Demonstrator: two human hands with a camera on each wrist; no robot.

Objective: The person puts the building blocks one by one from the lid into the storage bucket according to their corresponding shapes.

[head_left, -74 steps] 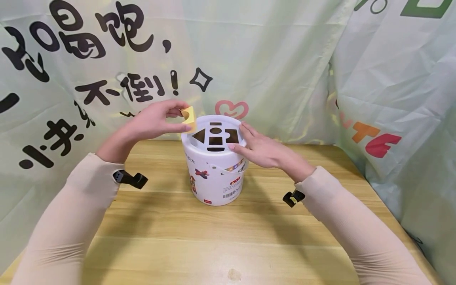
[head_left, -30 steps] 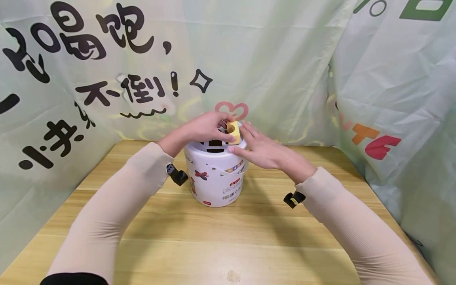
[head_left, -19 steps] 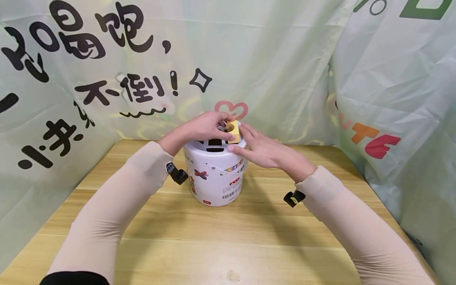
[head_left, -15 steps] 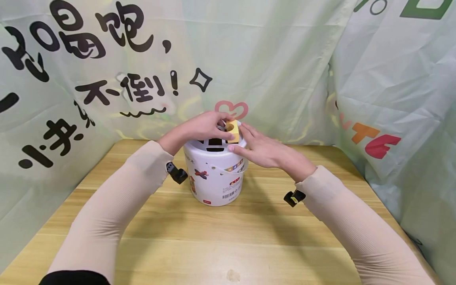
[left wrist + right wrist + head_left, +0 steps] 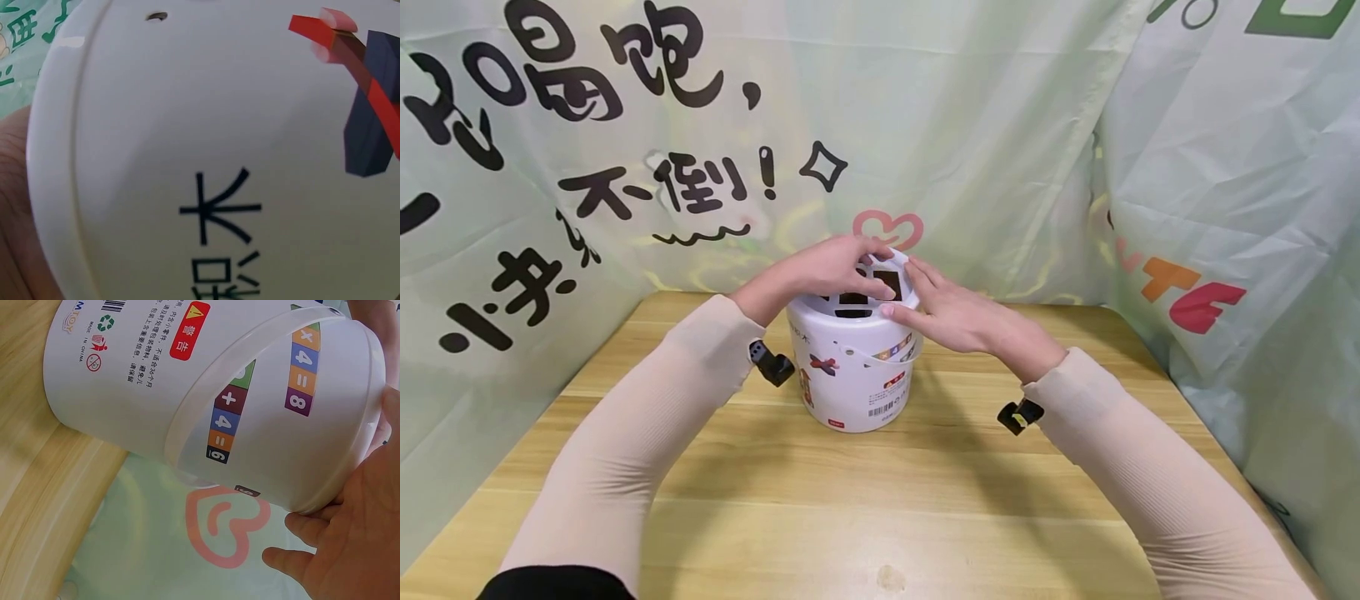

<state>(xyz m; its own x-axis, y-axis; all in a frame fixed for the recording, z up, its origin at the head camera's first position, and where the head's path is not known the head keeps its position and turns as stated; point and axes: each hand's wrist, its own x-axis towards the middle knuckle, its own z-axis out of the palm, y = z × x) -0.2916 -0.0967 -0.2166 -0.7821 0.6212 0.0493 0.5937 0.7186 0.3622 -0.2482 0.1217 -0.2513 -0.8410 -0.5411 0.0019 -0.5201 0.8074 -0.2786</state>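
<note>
A white toy-block bucket (image 5: pixel 850 375) stands upright on the table, its lid (image 5: pixel 817 312) cut with several shaped holes. Over the lid my left hand (image 5: pixel 835 265) hovers, thumb and fingers apart, nothing seen between them. Beneath its fingertips lies a dark hole (image 5: pixel 889 286) on the right of the lid. My right hand (image 5: pixel 953 315) rests on the right rim, fingers extended. The right wrist view shows this hand (image 5: pixel 359 534) against the rim and the bucket's white handle (image 5: pixel 199 394) hanging down. No yellow block is visible. In the left wrist view the bucket's printed wall (image 5: pixel 144 137) covers most of the hand.
The bucket stands on a wooden table (image 5: pixel 820 508). A pale green cloth (image 5: pixel 1000 150) with printed lettering hangs behind and at both sides. Black wrist cameras (image 5: pixel 771 363) sit under the sleeves.
My left hand carried a yellow block with a round notch from the lid's left side to its right hole. The block has since gone from view and the fingers have parted; my right hand stayed put.
</note>
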